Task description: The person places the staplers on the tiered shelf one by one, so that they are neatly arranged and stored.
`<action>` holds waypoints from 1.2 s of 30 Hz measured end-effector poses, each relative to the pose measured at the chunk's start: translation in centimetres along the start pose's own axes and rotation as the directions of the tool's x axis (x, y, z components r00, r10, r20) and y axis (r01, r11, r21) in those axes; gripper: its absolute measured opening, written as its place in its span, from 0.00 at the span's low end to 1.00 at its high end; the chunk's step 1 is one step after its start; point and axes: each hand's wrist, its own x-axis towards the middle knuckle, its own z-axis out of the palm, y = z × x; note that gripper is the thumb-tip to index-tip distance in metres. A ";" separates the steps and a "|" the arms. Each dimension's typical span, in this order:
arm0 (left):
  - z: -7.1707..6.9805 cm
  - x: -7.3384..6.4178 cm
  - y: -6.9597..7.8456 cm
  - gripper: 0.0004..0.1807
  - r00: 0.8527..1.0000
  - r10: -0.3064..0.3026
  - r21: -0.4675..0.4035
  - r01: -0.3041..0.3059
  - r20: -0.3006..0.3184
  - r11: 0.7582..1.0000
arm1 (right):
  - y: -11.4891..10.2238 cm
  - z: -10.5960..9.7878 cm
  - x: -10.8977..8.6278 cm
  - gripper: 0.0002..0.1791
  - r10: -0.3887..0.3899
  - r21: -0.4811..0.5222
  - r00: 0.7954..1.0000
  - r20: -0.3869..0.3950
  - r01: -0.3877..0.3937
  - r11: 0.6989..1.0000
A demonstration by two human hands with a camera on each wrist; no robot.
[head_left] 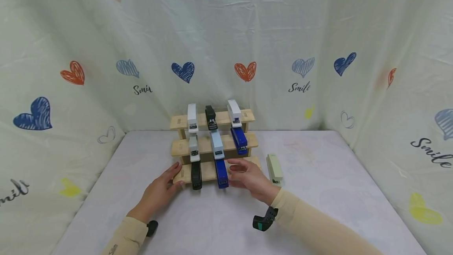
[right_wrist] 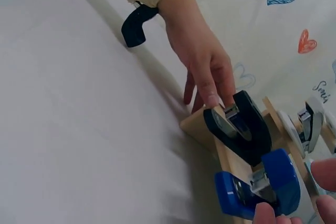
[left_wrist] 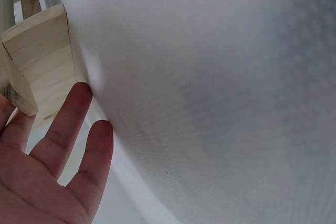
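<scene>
A three-tier wooden rack (head_left: 209,170) carries several staplers. My left hand (head_left: 159,192) holds the left end of its bottom tier, thumb at the front edge; in the left wrist view two fingers (left_wrist: 67,124) extend nearly straight past the board. My right hand (head_left: 249,178) is beside the blue stapler (head_left: 221,173) on the bottom tier, fingers slightly bent and spread, fingertips close to its right side. A black stapler (head_left: 196,175) lies left of that blue one. Above them sit a light blue stapler (head_left: 217,145), a grey one (head_left: 194,147) and another blue one (head_left: 239,141).
On the top tier are a white stapler (head_left: 192,117), a black one (head_left: 210,117) and a second white one (head_left: 234,112). A pale green stapler (head_left: 274,168) lies on the table (head_left: 311,207) right of the rack. A heart-printed curtain (head_left: 219,30) hangs behind.
</scene>
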 end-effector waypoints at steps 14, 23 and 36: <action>-0.2 0.0 0.2 0.36 1.000 0.002 -0.003 -0.002 0.006 1.000 | -1.3 -10.4 -2.9 0.29 0.003 -0.134 0.981 -0.195 -0.030 0.990; -0.1 -0.1 0.2 0.36 1.000 -0.017 -0.003 0.017 0.012 1.000 | 1.2 -15.1 -3.5 0.33 0.117 -0.136 0.950 -0.291 -0.162 0.977; 0.1 -0.1 -0.1 0.36 1.000 -0.005 -0.003 0.005 0.004 1.000 | 3.2 -14.0 -2.1 0.38 0.191 -0.070 0.956 -0.223 -0.211 0.975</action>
